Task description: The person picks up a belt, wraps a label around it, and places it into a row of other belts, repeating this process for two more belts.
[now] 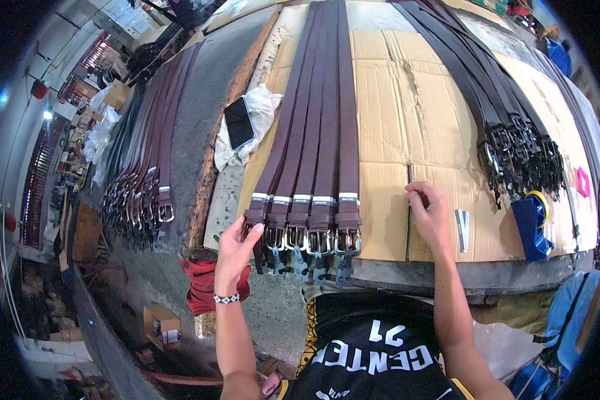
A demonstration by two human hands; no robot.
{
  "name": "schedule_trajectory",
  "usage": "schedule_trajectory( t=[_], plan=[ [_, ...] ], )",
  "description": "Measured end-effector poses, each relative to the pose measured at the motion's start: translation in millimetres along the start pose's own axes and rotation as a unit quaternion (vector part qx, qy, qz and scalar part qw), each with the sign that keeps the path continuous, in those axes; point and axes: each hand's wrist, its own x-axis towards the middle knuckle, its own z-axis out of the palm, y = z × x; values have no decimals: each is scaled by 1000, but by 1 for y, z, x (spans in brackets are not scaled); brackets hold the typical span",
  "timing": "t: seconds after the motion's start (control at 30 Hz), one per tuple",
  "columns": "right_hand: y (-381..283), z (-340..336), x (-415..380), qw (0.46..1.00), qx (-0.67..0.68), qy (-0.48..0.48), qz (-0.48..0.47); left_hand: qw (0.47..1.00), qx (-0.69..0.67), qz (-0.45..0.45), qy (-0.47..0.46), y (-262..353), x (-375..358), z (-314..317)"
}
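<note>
Several dark brown leather belts (323, 120) lie side by side on the cardboard (393, 140), buckles towards me. White label bands wrap them just above the metal buckles (319, 241), which hang at the table's front edge. My left hand (237, 248) grips the leftmost belt at its buckle end, thumb on top; its other fingers are partly hidden. Right of the belts, my right hand (428, 212) hovers over the cardboard with curled fingers pressed together; whatever they may hold is too small to make out. Near it lie white paper strips (462, 230).
A blue tape dispenser (532, 227) stands at the right front edge. Black belts (493, 93) are heaped at the right, more brown belts (150, 127) at the left. A phone (239, 124) rests on a white cloth (265, 107). A red cloth (210, 287) hangs below the table edge.
</note>
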Motion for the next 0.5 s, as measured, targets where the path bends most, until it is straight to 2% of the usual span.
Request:
schedule_trajectory(
  t=[0.1, 0.2, 0.3, 0.43, 0.5],
  plan=[
    [-2, 0, 0, 1000, 4, -2, 8, 986, 117, 23, 116, -10, -17, -1],
    [-2, 1, -1, 1000, 14, 1, 10, 943, 298, 0, 148, 10, -39, 10],
    [-4, 1, -1, 1000, 3, -1, 21, 910, 384, -1, 153, 9, -50, 19],
    [-1, 1, -1, 1000, -3, 6, 8, 919, 365, 6, 148, 8, -50, 21],
    [-3, -1, 0, 1000, -5, 2, 8, 905, 398, 9, 151, 2, -49, 18]
  ],
)
